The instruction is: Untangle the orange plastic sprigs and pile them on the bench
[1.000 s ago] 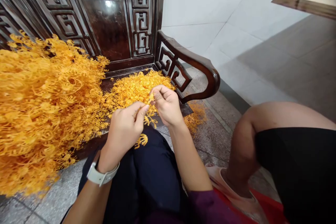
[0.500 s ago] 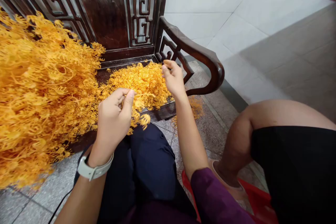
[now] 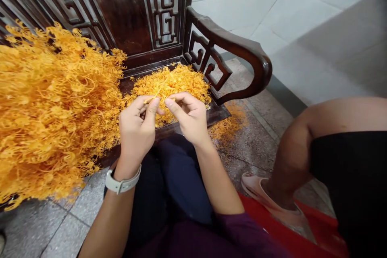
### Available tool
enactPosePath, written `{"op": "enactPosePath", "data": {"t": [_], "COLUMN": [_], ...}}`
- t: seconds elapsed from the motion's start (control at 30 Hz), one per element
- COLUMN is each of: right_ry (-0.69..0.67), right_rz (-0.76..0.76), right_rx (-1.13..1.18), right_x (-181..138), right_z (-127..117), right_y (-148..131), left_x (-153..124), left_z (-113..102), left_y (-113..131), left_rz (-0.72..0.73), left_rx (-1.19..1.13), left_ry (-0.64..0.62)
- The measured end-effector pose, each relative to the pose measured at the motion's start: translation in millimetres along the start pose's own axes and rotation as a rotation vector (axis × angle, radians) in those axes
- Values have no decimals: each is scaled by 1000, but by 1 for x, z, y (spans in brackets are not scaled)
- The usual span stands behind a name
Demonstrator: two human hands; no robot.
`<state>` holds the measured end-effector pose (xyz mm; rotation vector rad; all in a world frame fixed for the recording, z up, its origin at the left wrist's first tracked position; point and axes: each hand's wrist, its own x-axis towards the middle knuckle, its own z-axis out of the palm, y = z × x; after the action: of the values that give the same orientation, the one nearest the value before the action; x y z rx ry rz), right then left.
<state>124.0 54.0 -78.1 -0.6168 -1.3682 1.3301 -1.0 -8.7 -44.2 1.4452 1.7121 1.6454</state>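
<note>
My left hand [image 3: 136, 125], with a pale watch strap at the wrist, pinches a thin orange plastic flower stem [image 3: 149, 100] between thumb and forefinger. Close beside it, my right hand [image 3: 192, 120] is closed in a pinch, a bit of orange plastic showing at its fingertips. Whether both hands hold one piece or two, I cannot tell. Behind the fingers lies a low pile of orange plastic flower pieces [image 3: 178, 78] with curled petals, on the dark wooden bench seat [image 3: 214, 115]. A much larger orange heap [image 3: 57, 117] rises at the left.
A carved wooden armrest [image 3: 238, 50] curves out at the right of the bench. Loose orange bits [image 3: 232, 123] lie on the tiled floor below it. Another person's bare knee [image 3: 296, 141] and sandalled foot [image 3: 272, 197] are at the right, over something red [image 3: 323, 225].
My right hand has come back from the small pile's right edge to meet my left hand. The petalled piece that hung below my left hand no longer shows. The view has shifted slightly.
</note>
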Motion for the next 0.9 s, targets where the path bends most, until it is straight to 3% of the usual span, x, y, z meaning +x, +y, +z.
{"op": "enactPosePath", "data": {"t": [0.3, 0.9], "right_ry": [-55, -147], "right_rz": [117, 1], "right_rx": [270, 396], "right_x": [-9, -8], "right_z": [1, 12], "right_y": [18, 22], "left_x": [-5, -6], "left_z": [4, 18], "left_y": [1, 8], "left_rz": [-78, -163], "left_rx": [-180, -299], "left_ry": [83, 172]}}
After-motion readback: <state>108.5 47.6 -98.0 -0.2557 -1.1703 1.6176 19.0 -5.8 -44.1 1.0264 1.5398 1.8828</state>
